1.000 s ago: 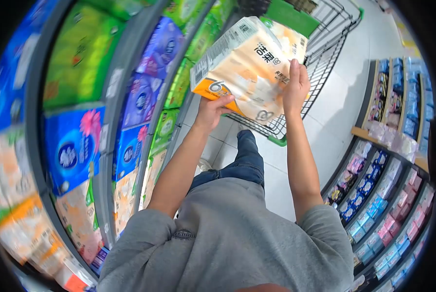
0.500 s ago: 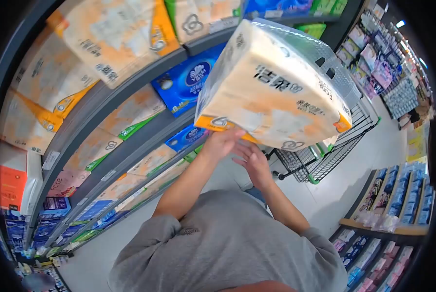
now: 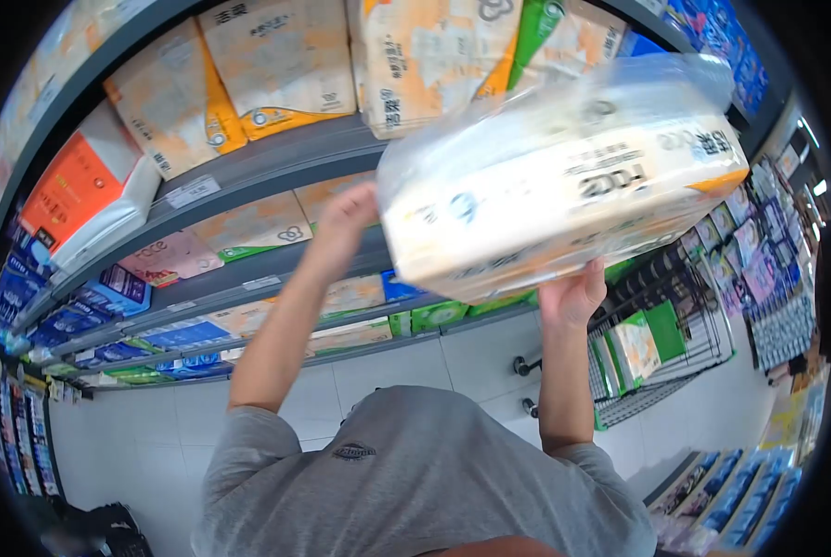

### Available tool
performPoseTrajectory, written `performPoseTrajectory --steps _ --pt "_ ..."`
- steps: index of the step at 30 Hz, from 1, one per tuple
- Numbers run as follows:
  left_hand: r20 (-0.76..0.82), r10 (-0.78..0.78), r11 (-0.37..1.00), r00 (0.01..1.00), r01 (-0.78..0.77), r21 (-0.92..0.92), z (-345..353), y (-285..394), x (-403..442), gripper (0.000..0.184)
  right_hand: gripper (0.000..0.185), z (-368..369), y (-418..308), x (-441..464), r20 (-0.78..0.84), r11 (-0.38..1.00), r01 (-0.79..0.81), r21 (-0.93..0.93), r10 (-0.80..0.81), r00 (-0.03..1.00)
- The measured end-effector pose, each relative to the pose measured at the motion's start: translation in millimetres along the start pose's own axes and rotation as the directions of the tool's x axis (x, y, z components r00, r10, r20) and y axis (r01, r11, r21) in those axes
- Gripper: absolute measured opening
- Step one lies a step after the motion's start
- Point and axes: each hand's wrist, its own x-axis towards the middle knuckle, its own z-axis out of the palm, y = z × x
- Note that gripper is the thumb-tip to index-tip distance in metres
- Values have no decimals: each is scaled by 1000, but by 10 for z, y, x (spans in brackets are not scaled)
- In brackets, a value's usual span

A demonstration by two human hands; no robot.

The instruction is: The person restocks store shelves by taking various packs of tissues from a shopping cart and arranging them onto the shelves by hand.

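Observation:
A large plastic-wrapped pack of tissues (image 3: 564, 186), cream and orange with dark lettering, is up in front of me, tilted and slightly blurred. My right hand (image 3: 573, 295) grips its lower edge from beneath, thumb upright against the side and the other fingers hidden behind it. At the left end of the pack, my left hand (image 3: 350, 215) is closed at the edge of the wrap, its fingertips partly hidden. Similar tissue packs (image 3: 276, 60) line the shelf behind.
A wire shopping cart (image 3: 662, 353) stands at the right, with a green-and-white pack (image 3: 631, 351) in it. Grey shelves (image 3: 276, 153) curve across the left and front. An orange-and-white pack (image 3: 86, 190) sits at the shelf's left. More goods (image 3: 731, 501) fill a display at lower right.
The tissue pack has turned to show its narrow printed side. My hands have moved apart, left hand to its left end, right hand farther right beneath it. The view has swung toward the shelf.

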Motion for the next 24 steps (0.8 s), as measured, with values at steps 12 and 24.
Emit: performPoseTrajectory --steps 12,24 --pt "214 514 749 831 -556 360 -295 1023 -546 101 57 1102 620 270 199 931 -31 -365 110 974" --pt "-92 676 544 731 -411 731 -1505 1428 7 24 96 2259 1368 1446 833 644 743 -183 -299 465"
